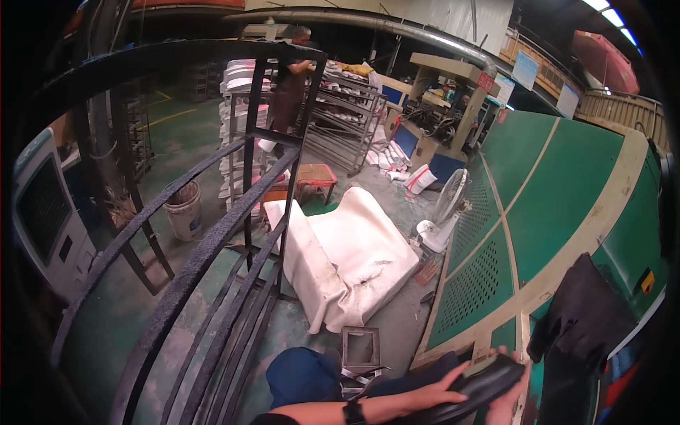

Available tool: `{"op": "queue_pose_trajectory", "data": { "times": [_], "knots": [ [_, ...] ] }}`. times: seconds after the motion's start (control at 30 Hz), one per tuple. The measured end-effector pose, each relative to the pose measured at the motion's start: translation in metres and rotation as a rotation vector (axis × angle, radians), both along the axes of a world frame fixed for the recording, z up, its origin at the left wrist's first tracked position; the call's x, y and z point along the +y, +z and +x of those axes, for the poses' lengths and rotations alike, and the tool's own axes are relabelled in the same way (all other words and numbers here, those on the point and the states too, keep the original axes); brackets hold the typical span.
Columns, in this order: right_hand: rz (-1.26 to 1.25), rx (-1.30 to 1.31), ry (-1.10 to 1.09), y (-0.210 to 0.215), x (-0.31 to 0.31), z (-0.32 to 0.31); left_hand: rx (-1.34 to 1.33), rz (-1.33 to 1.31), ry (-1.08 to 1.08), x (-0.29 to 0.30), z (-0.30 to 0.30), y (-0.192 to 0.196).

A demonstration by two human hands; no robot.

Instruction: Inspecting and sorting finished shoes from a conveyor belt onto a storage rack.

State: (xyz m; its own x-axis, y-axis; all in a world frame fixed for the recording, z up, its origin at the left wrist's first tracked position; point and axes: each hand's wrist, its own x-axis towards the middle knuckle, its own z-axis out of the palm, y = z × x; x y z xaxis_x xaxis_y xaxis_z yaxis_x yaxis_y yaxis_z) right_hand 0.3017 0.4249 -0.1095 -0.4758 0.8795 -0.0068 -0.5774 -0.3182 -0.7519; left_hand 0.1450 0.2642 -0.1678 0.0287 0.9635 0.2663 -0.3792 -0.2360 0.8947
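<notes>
Left hand [440, 394] and right hand [504, 406] clasp a dark shoe-like piece [490, 388], seemingly steadying it; any turn needs even support.

Black wristband [353, 412], short black sleeve [273, 419], navy-blue trousers [304, 375].

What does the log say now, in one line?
left hand: holding long dark object | right hand: holding same object | nearby: green machine, dark cloth

Red sign [486, 83]; blue posters [525, 69]; lettering illegible.
</notes>
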Motion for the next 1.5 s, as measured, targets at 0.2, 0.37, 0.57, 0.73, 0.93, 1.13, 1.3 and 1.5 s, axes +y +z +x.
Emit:
{"op": "queue_pose_trajectory", "data": {
  "times": [0.2, 0.37, 0.57, 0.73, 0.93, 1.13, 1.3, 1.5],
  "knots": [
    [-0.502, -0.337, 0.463, -0.161, 0.002, -0.088, -0.287, -0.727, 0.407, -0.065, -0.019, -0.110],
    [-0.615, -0.351, 0.530, -0.176, -0.005, -0.127, -0.445, -0.754, 0.484, -0.079, -0.031, -0.056],
    [-0.675, -0.396, 0.411, -0.225, 0.010, -0.094, -0.672, -0.827, 0.367, -0.049, -0.029, -0.092],
    [-0.716, -0.453, 0.352, -0.241, 0.009, -0.101, -0.710, -0.901, 0.386, -0.036, -0.047, -0.096],
    [-0.775, -0.461, 0.281, -0.265, 0.014, -0.116, -0.707, -0.938, 0.327, -0.025, -0.067, -0.090],
    [-0.599, -0.510, 0.426, -0.243, -0.009, -0.126, -0.363, -1.038, 0.408, -0.059, -0.048, -0.078],
    [-0.366, -0.620, 0.590, -0.211, -0.004, -0.126, 0.070, -0.917, 0.554, -0.032, -0.076, -0.118],
    [0.105, -0.703, 0.714, -0.189, -0.006, -0.173, -0.697, -0.927, 0.320, 0.017, -0.103, -0.130]
  ]
}}
